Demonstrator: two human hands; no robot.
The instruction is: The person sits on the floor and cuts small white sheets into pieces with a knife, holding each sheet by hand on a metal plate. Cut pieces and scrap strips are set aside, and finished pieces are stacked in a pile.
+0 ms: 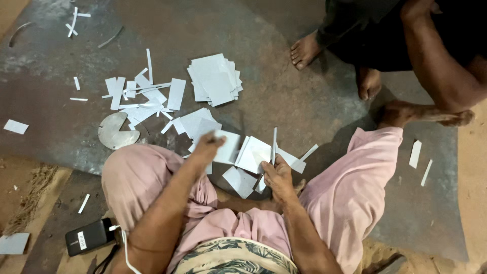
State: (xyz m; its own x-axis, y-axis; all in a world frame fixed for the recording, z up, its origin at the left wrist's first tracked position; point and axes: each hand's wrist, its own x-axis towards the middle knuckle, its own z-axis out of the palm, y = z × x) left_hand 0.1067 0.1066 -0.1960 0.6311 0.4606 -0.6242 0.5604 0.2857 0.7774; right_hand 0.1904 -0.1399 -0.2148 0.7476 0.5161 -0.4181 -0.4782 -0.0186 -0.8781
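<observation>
Seated on a dark metal floor sheet [304,101] filling most of the frame, legs in pink cloth spread to lower left and lower right. At the upper right, another person's bare foot [304,49] and bent leg, well apart from the work. Near upper centre, a loose stack of pale square sheets [215,78]. Left of it, a scatter of white strips and offcuts [142,96], with a round metal disc with a notch cut out [115,132] just below. At centre, between the knees, several white cut pieces [253,155] lying overlapped. Left hand [207,144] at centre, fingers pinched shut on the edge of a white sheet [227,147]. Right hand [276,175] just right of it, fingers curled closed around a thin grey blade-like tool [274,144] standing upright over the cut pieces. At lower left, a small black device with a white cable [89,236] on the floor.
</observation>
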